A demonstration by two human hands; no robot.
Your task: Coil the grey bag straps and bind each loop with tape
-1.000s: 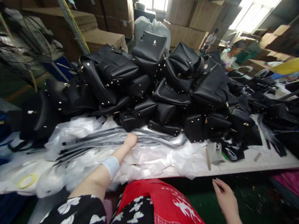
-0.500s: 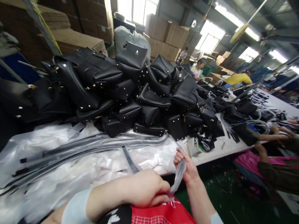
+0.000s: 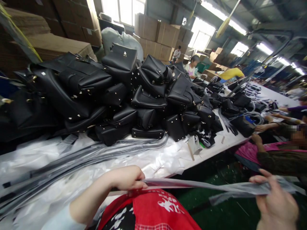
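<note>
My left hand [image 3: 127,177] is closed, pinching one end of a long strip wrapped in clear plastic [image 3: 192,185] just above my red apron. My right hand [image 3: 275,199] grips the other end at the lower right, so the strip is stretched level between my hands. Behind my left hand, a layer of more plastic-wrapped dark strips [image 3: 96,153] lies on the white table [image 3: 216,148]. A big heap of black leather handbags [image 3: 124,92] fills the table beyond.
Cardboard boxes [image 3: 155,32] are stacked at the back. A seated person in a pink apron [image 3: 268,153] works at the table's right end, with other people farther back. The green floor [image 3: 211,204] shows below the strip.
My hands have moved apart. The right hand went far to the right, pulling the plastic-wrapped strip out to its full length. The view has swung to the right.
</note>
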